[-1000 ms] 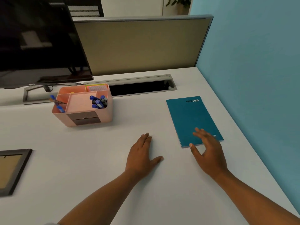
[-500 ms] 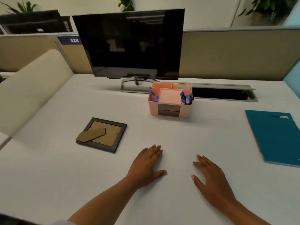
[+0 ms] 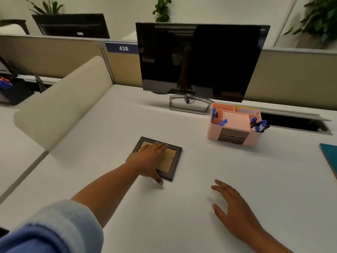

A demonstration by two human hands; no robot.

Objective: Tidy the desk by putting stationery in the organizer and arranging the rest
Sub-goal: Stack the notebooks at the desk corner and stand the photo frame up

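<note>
Two grips, both released. The left grip lies flat, fingers straight, across the cardboard back of the picture frame, with the thumb off the frame's near edge on the surface. The right grip is spread, fingers relaxed, low over the bare surface and well apart from the frame; contact cannot be told.

Task items:
- organizer, pink, right of centre and just in front of the monitor foot
- blue pens in its right compartment, and one more in a left compartment
- sticky notes in its rear slot
- teal notebook, cut off by the right edge of the view

Surroundings:
- monitor, dark, at the back
- cable opening behind the organizer
- beige divider on the left
- number plate 438 on the partition
- blue sleeve on the left arm

Nothing lies between the frame and the organizer.

Half a second earlier the left grip rested on the bare surface near the middle. It has since reached left onto the frame and covers most of the frame's cardboard prop. The right grip has stayed in much the same place. The frame and organizer have not shifted.
</note>
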